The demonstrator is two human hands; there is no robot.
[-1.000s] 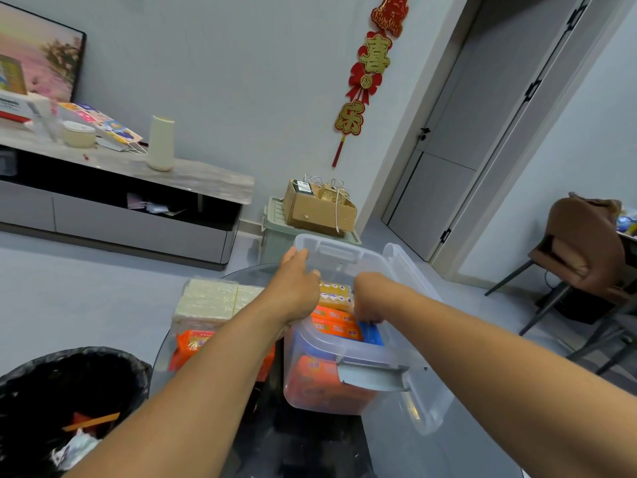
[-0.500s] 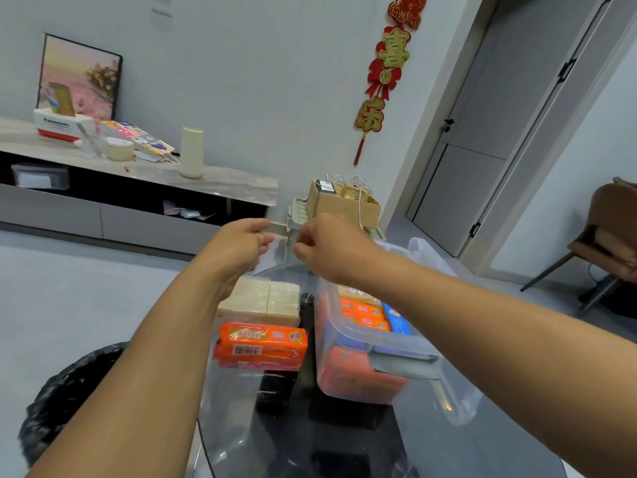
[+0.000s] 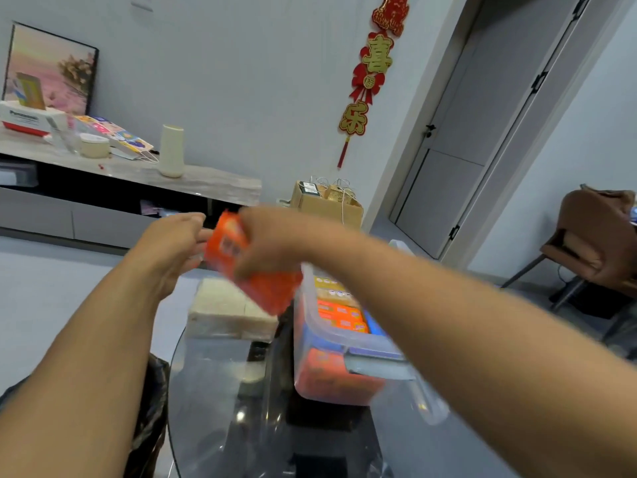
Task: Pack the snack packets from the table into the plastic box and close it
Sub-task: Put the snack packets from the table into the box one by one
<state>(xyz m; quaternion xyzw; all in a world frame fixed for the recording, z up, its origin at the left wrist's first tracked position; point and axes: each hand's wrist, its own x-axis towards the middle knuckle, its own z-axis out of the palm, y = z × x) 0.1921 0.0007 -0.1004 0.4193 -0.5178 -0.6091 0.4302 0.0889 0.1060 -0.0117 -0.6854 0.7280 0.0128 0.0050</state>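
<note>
My right hand (image 3: pixel 272 246) grips an orange snack packet (image 3: pixel 255 270), tilted and lifted in the air just left of the clear plastic box (image 3: pixel 312 339). My left hand (image 3: pixel 172 250) hovers beside the packet's upper end with its fingers apart; I cannot tell whether it touches. The box stands open on the round glass table (image 3: pixel 213 391) and holds orange, yellow and blue packets (image 3: pixel 339 313). A pale cream block of packets (image 3: pixel 224 312) lies on the table left of the box. The box's clear lid (image 3: pixel 427 405) hangs at its right side, mostly behind my right arm.
A black-lined bin (image 3: pixel 151 408) stands at the table's left edge. Behind are a low cabinet (image 3: pixel 103 208) with a cream vase, a cardboard box (image 3: pixel 327 201) on a crate, a grey door and a brown chair (image 3: pixel 593 236) at the right.
The orange packet that lay on the table is now lifted in my right hand. Both hands came out of the box and rose leftward. The view shifted up.
</note>
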